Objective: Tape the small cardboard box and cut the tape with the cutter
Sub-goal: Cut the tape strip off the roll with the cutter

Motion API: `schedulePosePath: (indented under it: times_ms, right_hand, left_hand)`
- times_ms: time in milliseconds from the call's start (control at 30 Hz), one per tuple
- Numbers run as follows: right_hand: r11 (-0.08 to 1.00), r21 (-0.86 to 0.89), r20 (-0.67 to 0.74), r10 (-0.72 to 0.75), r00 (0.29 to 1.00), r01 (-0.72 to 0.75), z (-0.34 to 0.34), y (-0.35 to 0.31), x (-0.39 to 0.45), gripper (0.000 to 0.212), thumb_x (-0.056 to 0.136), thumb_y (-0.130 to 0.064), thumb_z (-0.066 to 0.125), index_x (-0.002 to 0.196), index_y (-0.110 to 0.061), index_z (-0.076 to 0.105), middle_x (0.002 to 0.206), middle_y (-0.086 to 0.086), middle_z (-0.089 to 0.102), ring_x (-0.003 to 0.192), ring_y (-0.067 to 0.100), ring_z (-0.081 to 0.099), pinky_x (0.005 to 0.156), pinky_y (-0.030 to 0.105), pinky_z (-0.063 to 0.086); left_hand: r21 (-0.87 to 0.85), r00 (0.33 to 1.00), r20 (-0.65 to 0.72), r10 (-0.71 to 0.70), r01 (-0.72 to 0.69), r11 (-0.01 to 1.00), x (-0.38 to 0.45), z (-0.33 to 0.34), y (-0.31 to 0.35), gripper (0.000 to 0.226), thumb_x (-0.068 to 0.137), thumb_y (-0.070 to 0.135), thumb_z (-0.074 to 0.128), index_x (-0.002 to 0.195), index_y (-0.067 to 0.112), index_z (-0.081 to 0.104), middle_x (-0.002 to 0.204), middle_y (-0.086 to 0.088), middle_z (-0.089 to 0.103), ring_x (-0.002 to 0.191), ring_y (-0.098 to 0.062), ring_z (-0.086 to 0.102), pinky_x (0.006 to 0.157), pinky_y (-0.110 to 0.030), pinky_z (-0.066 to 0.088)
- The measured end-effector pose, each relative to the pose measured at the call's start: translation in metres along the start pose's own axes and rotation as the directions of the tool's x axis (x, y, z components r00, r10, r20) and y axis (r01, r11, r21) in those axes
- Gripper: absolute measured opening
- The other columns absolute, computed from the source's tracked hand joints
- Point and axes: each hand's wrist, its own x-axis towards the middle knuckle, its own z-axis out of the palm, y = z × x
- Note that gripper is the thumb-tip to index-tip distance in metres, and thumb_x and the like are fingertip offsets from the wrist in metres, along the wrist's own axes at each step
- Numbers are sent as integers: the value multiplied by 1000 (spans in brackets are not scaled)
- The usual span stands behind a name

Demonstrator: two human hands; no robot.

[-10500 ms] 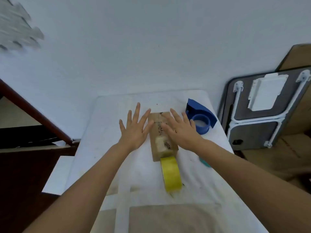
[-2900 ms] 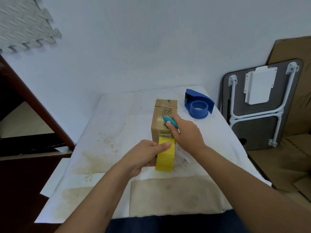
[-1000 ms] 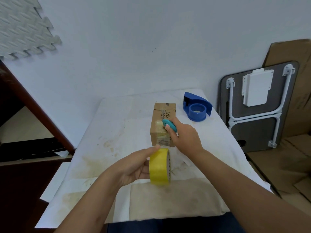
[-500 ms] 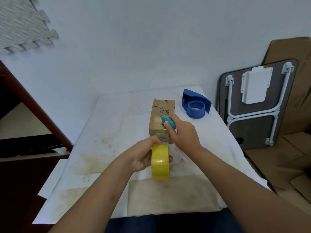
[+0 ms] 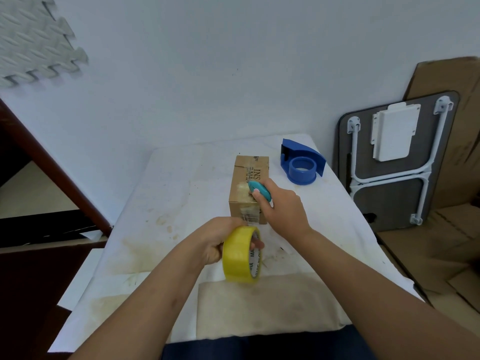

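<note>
The small cardboard box (image 5: 250, 175) stands on the white-covered table (image 5: 181, 193), with clear tape along its top and down its near face. My right hand (image 5: 283, 206) rests against the box's near right corner and grips a teal cutter (image 5: 259, 190), whose tip lies on the box top. My left hand (image 5: 220, 242) holds the yellow tape roll (image 5: 240, 255) upright just in front of the box, fingers through its core. Whether a tape strip still joins roll and box I cannot tell.
A blue tape dispenser (image 5: 301, 165) sits at the table's far right. A folded grey table (image 5: 394, 162) and flat cardboard (image 5: 457, 229) lean beyond the right edge. A dark wooden rail (image 5: 52, 162) runs at the left. A beige cloth (image 5: 259, 307) covers the near table edge.
My left hand has kept the yellow roll close in front of the box, shifting it slightly lower and right. My right hand stays on the box corner with the cutter.
</note>
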Motion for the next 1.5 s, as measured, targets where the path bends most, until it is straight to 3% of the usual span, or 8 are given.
schedulePosePath:
  times_ms: [267, 700, 933, 1000, 1100, 1233, 1400, 1500]
  right_hand:
    - [995, 73, -18, 75, 997, -73, 0, 0, 4, 29, 98, -41, 45, 115, -22, 59, 89, 3, 71, 67, 14, 60, 55, 26, 42]
    - [963, 188, 194, 156, 969, -192, -24, -5, 25, 30, 96, -41, 49, 115, -21, 61, 101, 0, 72, 87, 17, 64, 74, 38, 54]
    - [925, 341, 263, 78, 962, -168, -56, -24, 39, 19, 97, -26, 52, 107, -14, 64, 88, 2, 75, 76, 9, 70, 64, 21, 55]
    - [962, 245, 357, 22, 934, -117, -63, -28, 37, 18, 97, -24, 52, 105, -12, 63, 80, -1, 72, 64, 1, 67, 56, 14, 52]
    - [999, 35, 502, -30, 864, 14, -67, -26, 27, 18, 96, -31, 53, 97, -16, 62, 79, -1, 68, 65, 10, 66, 63, 30, 55]
    - [998, -56, 627, 13, 779, 28, -63, -20, 15, 19, 96, -35, 52, 101, -19, 61, 81, -4, 65, 58, 9, 62, 64, 30, 55]
    - [976, -189, 663, 44, 747, 110, -57, -26, 18, 32, 97, -40, 48, 119, -21, 59, 109, 3, 65, 87, 19, 62, 79, 39, 55]
    - [971, -185, 678, 14, 735, 152, -52, -32, 21, 30, 97, -38, 48, 117, -17, 57, 103, 1, 60, 89, 21, 58, 73, 34, 48]
  left_hand:
    - [-67, 999, -6, 47, -47, 997, 8, 0, -9, 28, 95, 7, 51, 121, -1, 58, 90, -30, 73, 67, -29, 73, 59, -31, 62]
    - [-159, 998, 22, 66, -62, 985, 7, -1, -12, 32, 96, 8, 51, 126, -3, 55, 98, -33, 69, 54, -26, 71, 56, -31, 61]
    - [-176, 996, 5, 84, -81, 981, 3, 0, -11, 32, 97, 6, 48, 126, -7, 54, 106, -33, 64, 48, -24, 69, 47, -28, 57]
    - [-174, 996, 8, 89, -87, 981, 3, 1, -12, 32, 97, 6, 49, 126, -6, 54, 108, -32, 63, 47, -23, 69, 47, -28, 57]
    - [-169, 996, 12, 84, -81, 982, 2, 0, -13, 31, 97, 10, 51, 125, -2, 56, 105, -31, 67, 51, -23, 70, 51, -29, 59]
    - [-177, 996, 5, 94, -92, 980, 3, -1, -14, 31, 97, 9, 50, 125, -2, 56, 107, -31, 66, 52, -23, 71, 53, -29, 60]
    - [-140, 992, 7, 125, -123, 983, 3, 3, -14, 29, 98, 8, 47, 122, -2, 59, 98, -30, 69, 57, -25, 72, 62, -33, 61]
    - [-124, 991, -2, 134, -134, 983, 2, 4, -14, 29, 96, 9, 50, 122, -1, 59, 94, -28, 71, 63, -27, 73, 64, -35, 61]
